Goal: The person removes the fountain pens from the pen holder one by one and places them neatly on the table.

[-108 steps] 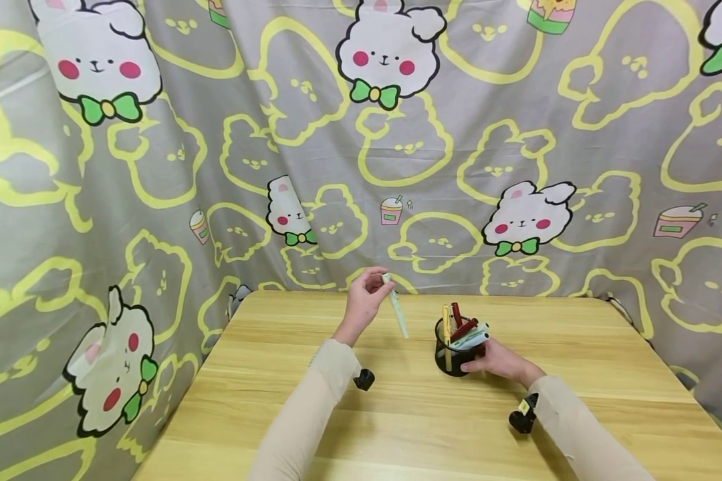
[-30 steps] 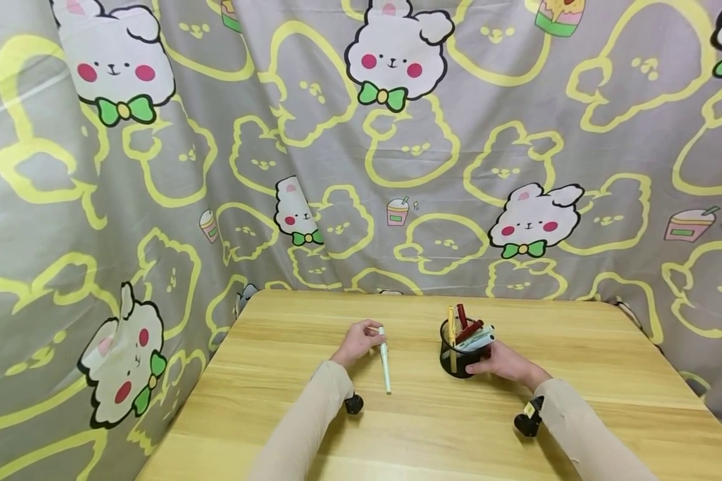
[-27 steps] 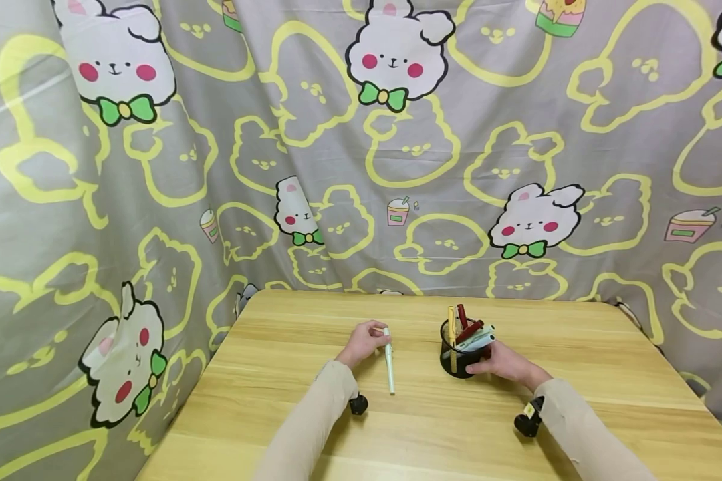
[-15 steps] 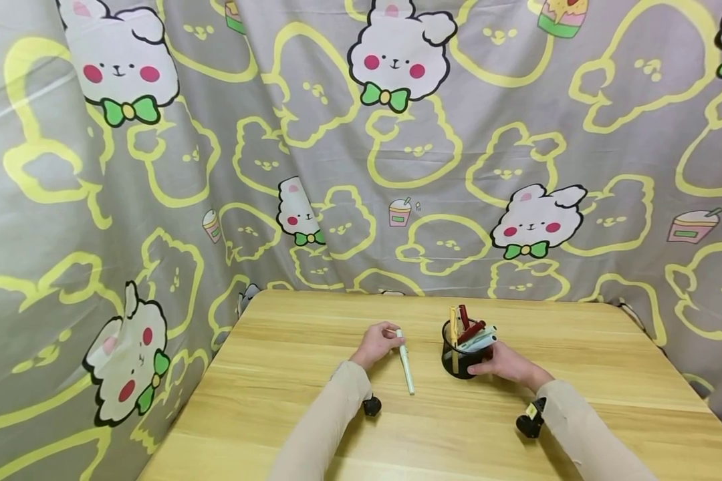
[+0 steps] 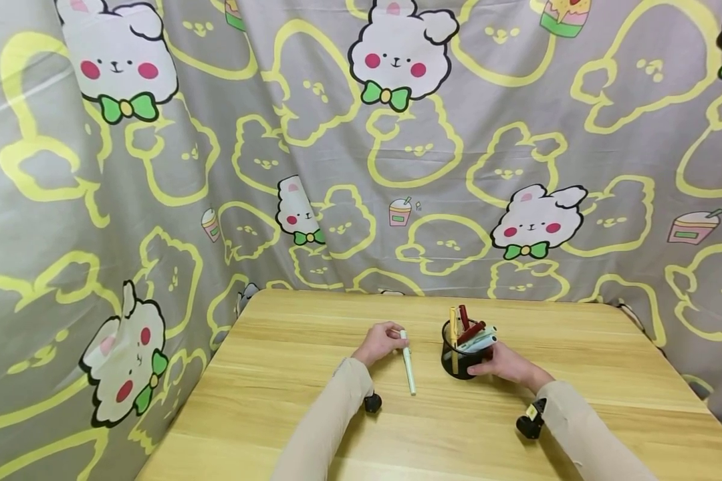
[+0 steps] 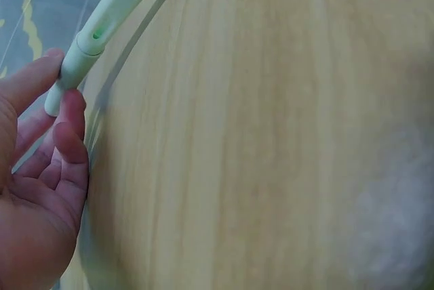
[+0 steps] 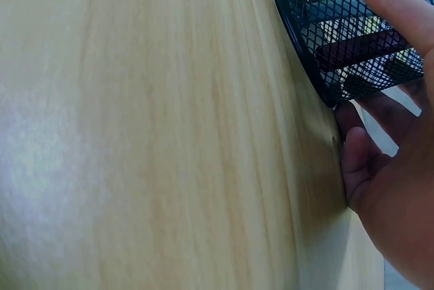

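In the head view my left hand [image 5: 380,343] pinches a pale green pen [image 5: 408,371] by its far end, thumb and fingertips meeting on it. The pen slants low over the table, its other end pointing towards me; whether that end touches the wood I cannot tell. A small green-tinted window shows on the pen [image 6: 112,13] in the left wrist view. To the right stands a black mesh pen holder [image 5: 449,366], upright, with my right hand [image 5: 508,365] gripping its right side. My right thumb lies along the mesh in the right wrist view.
Inside the holder lean a yellow pen [image 5: 454,325], dark red pens [image 5: 472,331] and pale blue-green pens [image 5: 478,343]. The wooden table [image 5: 313,321] ends at a patterned grey curtain [image 5: 421,247]. Each wrist carries a small black camera [image 5: 372,403].
My left hand has come down from a raised position with the pen, then moved right, nearer the holder. In the last half second it barely shifts. My right hand stays on the holder.
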{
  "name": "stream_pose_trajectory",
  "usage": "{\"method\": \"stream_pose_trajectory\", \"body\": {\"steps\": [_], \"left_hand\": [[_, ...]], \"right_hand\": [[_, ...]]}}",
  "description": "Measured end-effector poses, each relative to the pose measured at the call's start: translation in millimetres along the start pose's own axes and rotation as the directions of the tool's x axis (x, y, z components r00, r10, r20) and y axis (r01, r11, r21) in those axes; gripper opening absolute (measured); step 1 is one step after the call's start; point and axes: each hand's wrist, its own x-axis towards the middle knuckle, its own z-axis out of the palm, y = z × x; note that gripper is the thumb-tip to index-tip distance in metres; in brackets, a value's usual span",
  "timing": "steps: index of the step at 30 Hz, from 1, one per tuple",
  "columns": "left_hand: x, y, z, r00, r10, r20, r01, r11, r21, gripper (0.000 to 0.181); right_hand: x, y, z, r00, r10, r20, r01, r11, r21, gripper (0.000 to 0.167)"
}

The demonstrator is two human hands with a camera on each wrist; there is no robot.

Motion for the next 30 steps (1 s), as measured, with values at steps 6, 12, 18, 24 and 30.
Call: {"method": "stream_pose_trajectory", "body": {"steps": [6, 12, 18, 24, 30], "left_hand": [[3.0, 1.8, -1.8, 1.0, -0.014, 0.022, 0.012, 0.998, 0.066, 0.03], [6.3, 1.5, -1.3, 0.999, -0.02, 0.039, 0.015, 0.992, 0.127, 0.026], [8.3, 4.5, 0.1, 0.999, -0.005, 0.05, -0.005, 0.983, 0.185, 0.025], [6.2, 9.2, 0.4, 0.998, -0.023, 0.063, 0.01, 0.978, 0.207, 0.021], [4.3, 12.2, 0.3, 0.996, -0.041, 0.074, 0.024, 0.976, 0.215, 0.02]], "right_hand": [[0.7, 0.9, -0.3, 1.0, 0.003, 0.002, -0.003, 1.0, 0.006, 0.069], [-0.3, -0.8, -0.5, 1.0, 0.006, 0.003, -0.006, 1.0, 0.004, 0.069], [-0.4, -2.4, -0.5, 1.0, 0.002, 0.002, -0.002, 1.0, 0.004, 0.07], [-1.4, -3.6, -0.6, 1.0, 0.016, -0.004, -0.016, 1.0, 0.002, 0.07], [-1.7, -1.9, -0.7, 1.0, 0.018, -0.001, -0.018, 1.0, 0.011, 0.069]]}}
